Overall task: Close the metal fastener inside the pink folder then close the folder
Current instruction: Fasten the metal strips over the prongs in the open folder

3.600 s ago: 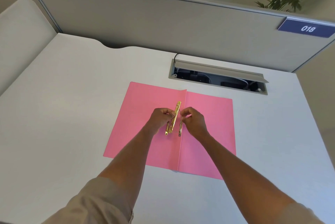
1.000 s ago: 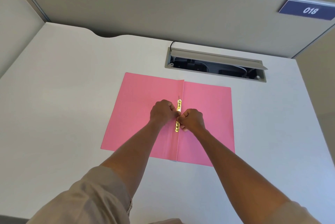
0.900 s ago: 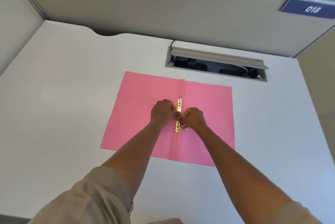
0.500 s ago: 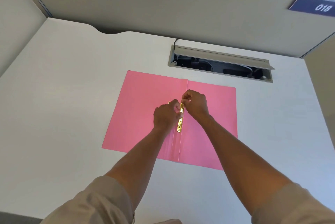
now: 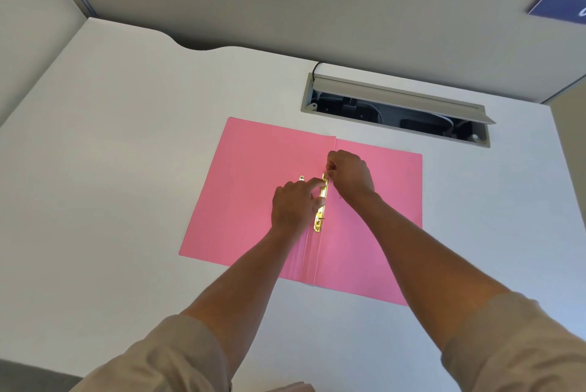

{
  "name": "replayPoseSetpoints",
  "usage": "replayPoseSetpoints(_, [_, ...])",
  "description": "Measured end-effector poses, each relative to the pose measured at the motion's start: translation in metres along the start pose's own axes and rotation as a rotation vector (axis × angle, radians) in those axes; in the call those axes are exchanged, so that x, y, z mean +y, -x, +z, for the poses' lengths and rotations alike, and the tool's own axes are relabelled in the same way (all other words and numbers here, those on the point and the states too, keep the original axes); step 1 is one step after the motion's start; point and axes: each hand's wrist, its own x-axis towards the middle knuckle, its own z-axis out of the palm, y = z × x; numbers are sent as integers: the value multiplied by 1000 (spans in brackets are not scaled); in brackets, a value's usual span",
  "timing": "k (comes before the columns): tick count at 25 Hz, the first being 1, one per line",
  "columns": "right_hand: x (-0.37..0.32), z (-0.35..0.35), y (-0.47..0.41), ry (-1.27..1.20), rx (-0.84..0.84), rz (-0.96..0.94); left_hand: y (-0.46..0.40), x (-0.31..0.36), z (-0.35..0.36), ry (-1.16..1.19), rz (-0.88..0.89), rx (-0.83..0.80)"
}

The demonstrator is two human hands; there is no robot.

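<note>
The pink folder [image 5: 250,188] lies open and flat on the white desk. A gold metal fastener bar [image 5: 319,220] runs along its centre crease, with a thin prong showing near its lower end. My left hand [image 5: 293,204] rests on the left flap, with forefinger and thumb pressing on the bar. My right hand [image 5: 350,172] is at the bar's upper end, its fingertips pinched on the thin metal prong there. A small gold piece [image 5: 301,178] lies on the left flap just beyond my left hand.
An open cable hatch [image 5: 396,112] with a raised grey lid is cut into the white desk [image 5: 126,153] just beyond the folder. A grey partition wall [image 5: 285,4] bounds the far edge, with a blue number plate [image 5: 558,7] at the right.
Both hands were bunched at the bar's middle a second ago. My right hand has moved up to the bar's top end, and my left hand has spread along the bar.
</note>
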Motion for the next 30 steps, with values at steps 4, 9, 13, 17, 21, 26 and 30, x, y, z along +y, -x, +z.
replayPoseSetpoints(4, [-6,4,-8,67,-18,-53,1,-3,3,-21,9,18])
replayPoseSetpoints(9, [0,3,-18,-113,-48,78,2,-4,5,-19,26,38])
replayPoseSetpoints(13, [4,1,-16,-146,-36,72,2,-4,4,-38,41,46])
replayPoseSetpoints(17, [4,1,-16,-89,-43,38,4,-4,4,-64,66,65])
replayPoseSetpoints(21, [2,1,-16,-26,-52,17,5,-4,3,-102,113,93])
replayPoseSetpoints(26, [3,2,-19,16,-57,17,5,-4,3,-157,140,75])
replayPoseSetpoints(30, [2,2,-18,25,-42,-18,6,-3,1,-161,149,48])
